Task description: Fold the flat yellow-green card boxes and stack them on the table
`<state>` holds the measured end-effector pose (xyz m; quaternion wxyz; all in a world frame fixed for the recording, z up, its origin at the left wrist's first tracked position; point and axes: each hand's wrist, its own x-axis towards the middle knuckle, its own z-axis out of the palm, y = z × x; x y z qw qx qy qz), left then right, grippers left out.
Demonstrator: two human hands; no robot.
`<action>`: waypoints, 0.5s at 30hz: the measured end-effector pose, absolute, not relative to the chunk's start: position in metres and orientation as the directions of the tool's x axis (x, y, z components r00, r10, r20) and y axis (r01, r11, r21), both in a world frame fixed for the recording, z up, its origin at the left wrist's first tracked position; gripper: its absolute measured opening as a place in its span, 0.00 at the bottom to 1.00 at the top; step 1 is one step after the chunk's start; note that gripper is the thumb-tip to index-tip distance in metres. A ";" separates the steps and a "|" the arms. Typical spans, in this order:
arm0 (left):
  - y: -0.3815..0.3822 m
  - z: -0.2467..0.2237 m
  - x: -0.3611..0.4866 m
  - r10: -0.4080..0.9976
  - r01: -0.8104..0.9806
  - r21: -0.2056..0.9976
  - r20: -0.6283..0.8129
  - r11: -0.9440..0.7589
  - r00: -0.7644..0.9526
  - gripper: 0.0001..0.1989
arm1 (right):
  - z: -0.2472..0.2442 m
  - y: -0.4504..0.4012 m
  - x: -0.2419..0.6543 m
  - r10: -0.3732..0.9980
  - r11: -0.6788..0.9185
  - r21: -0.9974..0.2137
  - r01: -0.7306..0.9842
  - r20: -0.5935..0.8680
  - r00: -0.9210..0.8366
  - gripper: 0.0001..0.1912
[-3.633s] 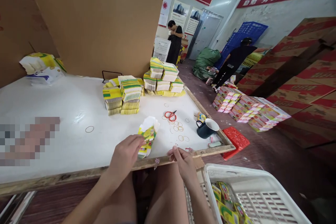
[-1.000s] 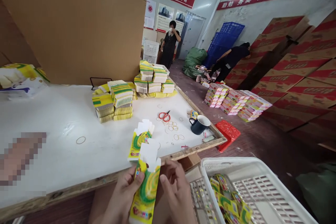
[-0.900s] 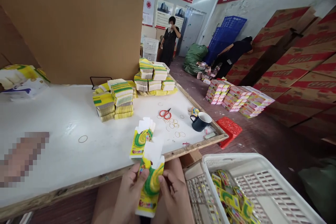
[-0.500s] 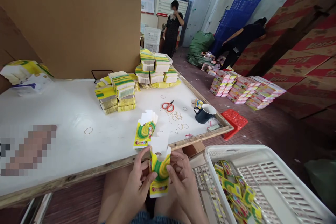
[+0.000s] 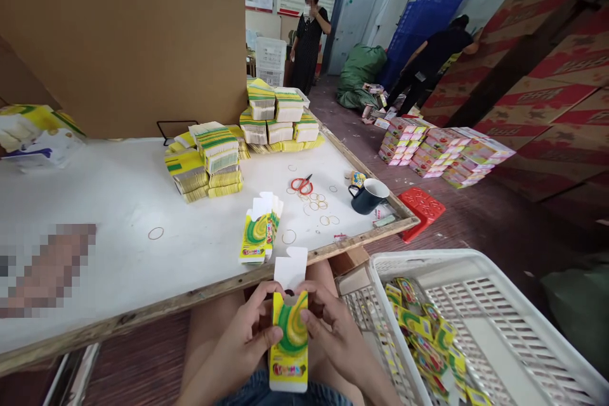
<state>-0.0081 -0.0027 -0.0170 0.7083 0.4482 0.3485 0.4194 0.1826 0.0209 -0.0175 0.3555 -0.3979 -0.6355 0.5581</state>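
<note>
Our left hand (image 5: 257,323) and right hand (image 5: 328,323) both pinched the upright yellow-green carton (image 5: 289,339) by its side edges, its white flap raised, just off the table's (image 5: 190,228) near edge. Flat cartons (image 5: 258,231) lay beyond it, left of the scissors (image 5: 302,186).

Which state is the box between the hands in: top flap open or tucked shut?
Open: the white flap stands up above the yellow-green box, not tucked in.

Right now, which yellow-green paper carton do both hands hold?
The yellow-green carton between left hand and right hand; the similar cartons lie on the white tabletop.
</note>
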 end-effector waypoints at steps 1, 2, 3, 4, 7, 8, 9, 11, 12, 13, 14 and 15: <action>-0.004 -0.018 -0.007 0.899 -0.272 0.927 -0.125 0.257 0.420 0.23 | -0.016 0.022 0.183 0.903 0.065 -0.991 0.119 0.008 -0.430 0.10; -0.005 -0.018 -0.007 0.894 -0.261 0.928 -0.135 0.265 0.427 0.25 | -0.015 0.024 0.182 0.908 0.087 -0.988 0.129 0.025 -0.419 0.09; -0.006 -0.019 -0.006 0.895 -0.254 0.929 -0.143 0.268 0.422 0.27 | -0.014 0.025 0.182 0.915 0.120 -0.983 0.138 0.056 -0.399 0.10; -0.006 -0.019 -0.005 0.900 -0.255 0.929 -0.148 0.269 0.410 0.31 | -0.014 0.027 0.180 0.924 0.156 -0.977 0.143 0.093 -0.371 0.11; -0.006 -0.021 -0.002 0.910 -0.286 0.920 -0.146 0.269 0.387 0.44 | -0.015 0.030 0.177 0.950 0.222 -0.969 0.107 0.190 -0.249 0.07; -0.005 -0.021 -0.002 0.908 -0.289 0.919 -0.142 0.269 0.394 0.44 | -0.015 0.031 0.176 0.957 0.229 -0.969 0.093 0.207 -0.203 0.08; -0.004 -0.022 -0.002 0.906 -0.282 0.923 -0.136 0.263 0.401 0.41 | -0.016 0.031 0.177 0.960 0.238 -0.967 0.087 0.220 -0.173 0.10; -0.002 -0.024 -0.003 0.916 -0.240 0.945 -0.119 0.223 0.384 0.32 | -0.016 0.031 0.180 0.953 0.265 -0.959 0.098 0.244 -0.180 0.11; -0.001 -0.026 -0.003 0.927 -0.208 0.959 -0.106 0.190 0.358 0.28 | -0.015 0.032 0.182 0.948 0.266 -0.958 0.108 0.240 -0.209 0.12; 0.000 -0.027 -0.004 0.938 -0.171 0.972 -0.095 0.159 0.332 0.26 | -0.013 0.031 0.184 0.944 0.252 -0.961 0.110 0.219 -0.249 0.13; -0.001 -0.029 -0.004 0.947 -0.135 0.981 -0.090 0.137 0.310 0.24 | -0.011 0.031 0.186 0.940 0.219 -0.969 0.110 0.180 -0.291 0.14; -0.001 -0.031 -0.003 0.950 -0.103 0.987 -0.090 0.126 0.297 0.24 | -0.010 0.031 0.187 0.937 0.172 -0.978 0.115 0.126 -0.325 0.13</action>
